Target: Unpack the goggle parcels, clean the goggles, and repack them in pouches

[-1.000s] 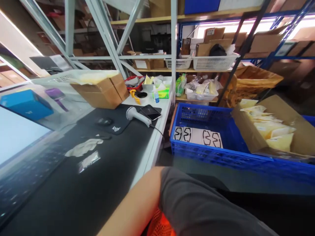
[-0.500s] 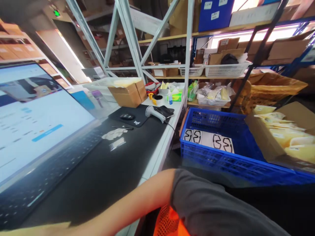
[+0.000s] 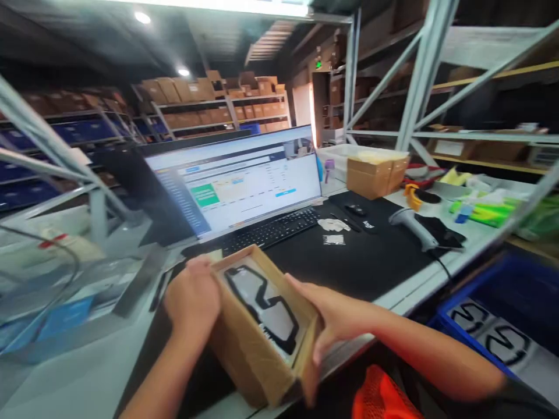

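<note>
Both hands hold an open brown cardboard box (image 3: 257,349) tilted over the near edge of the black desk mat (image 3: 349,267). Inside it lies a white packet printed with a black glasses outline (image 3: 262,302). My left hand (image 3: 194,299) grips the box's left side, fingers curled over the rim. On the right side my right hand (image 3: 329,317) clasps the wall, its thumb on the rim.
A lit monitor (image 3: 236,183) and a keyboard (image 3: 271,230) stand behind the box. Further right are a mouse (image 3: 356,210), a barcode scanner (image 3: 410,224), a cardboard box (image 3: 378,174) and a blue crate (image 3: 493,326) with glasses packets. Metal shelving surrounds the desk.
The view has swung left from the blue crate to the monitor. Both hands have come into view, holding the cardboard box, which was not visible before.
</note>
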`<state>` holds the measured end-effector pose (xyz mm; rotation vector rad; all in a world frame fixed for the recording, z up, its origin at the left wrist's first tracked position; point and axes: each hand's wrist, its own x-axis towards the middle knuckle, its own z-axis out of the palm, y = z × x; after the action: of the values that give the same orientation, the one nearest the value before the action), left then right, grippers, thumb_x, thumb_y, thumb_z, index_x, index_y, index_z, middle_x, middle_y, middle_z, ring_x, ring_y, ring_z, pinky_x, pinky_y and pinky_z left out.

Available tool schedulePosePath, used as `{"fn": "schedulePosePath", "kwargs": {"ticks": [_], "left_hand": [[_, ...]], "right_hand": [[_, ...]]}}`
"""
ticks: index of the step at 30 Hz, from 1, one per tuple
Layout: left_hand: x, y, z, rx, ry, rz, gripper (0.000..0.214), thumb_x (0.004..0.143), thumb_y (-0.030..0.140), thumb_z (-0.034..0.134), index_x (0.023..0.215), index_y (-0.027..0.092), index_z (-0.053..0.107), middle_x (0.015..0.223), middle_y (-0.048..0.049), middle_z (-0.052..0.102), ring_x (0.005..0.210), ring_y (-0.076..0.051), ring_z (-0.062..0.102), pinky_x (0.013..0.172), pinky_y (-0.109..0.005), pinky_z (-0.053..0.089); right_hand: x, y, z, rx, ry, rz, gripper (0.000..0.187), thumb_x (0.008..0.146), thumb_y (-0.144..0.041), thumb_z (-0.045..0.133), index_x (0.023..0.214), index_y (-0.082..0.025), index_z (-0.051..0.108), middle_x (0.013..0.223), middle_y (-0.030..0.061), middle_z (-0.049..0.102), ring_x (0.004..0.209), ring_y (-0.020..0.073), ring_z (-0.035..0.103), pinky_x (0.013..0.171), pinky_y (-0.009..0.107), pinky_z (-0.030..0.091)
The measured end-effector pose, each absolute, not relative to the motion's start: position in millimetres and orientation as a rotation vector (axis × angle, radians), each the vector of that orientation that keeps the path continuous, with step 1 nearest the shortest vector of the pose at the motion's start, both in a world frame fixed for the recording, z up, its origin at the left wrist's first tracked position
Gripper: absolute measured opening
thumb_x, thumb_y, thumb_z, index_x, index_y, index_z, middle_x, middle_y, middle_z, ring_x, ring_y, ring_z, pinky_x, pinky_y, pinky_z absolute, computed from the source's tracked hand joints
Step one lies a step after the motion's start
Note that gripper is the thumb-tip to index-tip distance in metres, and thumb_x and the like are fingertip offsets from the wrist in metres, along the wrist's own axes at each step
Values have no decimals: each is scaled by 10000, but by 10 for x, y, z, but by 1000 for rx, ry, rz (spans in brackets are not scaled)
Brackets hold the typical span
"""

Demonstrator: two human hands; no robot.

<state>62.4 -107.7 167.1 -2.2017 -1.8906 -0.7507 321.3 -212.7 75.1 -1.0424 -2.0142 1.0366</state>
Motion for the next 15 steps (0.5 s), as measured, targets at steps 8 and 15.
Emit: {"fn": "schedulePosePath", "kwargs": {"ticks": [8, 15], "left_hand": [[1244, -1498, 1930, -2359, -1607, -731, 617, 983, 618, 195, 802, 203, 615, 799, -126, 655, 808, -320, 634, 662, -372, 415], [839, -1419, 1480, -2489, -1371, -1399, 895, 902, 702, 432, 1552, 129, 208, 1611, -225, 253, 1515, -373, 217, 1242, -609, 103]], "right_hand": [[2978, -2470, 984, -1456, -1693, 1251, 1566, 568, -478, 916, 1579, -206, -249, 1675, 206, -67, 1552, 367, 1, 1243, 557, 82], [3087, -2391, 604, -988, -1280, 1299, 1469, 549, -517, 916, 1604, -254, -72, 1528, 198, 367, 1380, 376, 443, 1167, 576, 300]]}}
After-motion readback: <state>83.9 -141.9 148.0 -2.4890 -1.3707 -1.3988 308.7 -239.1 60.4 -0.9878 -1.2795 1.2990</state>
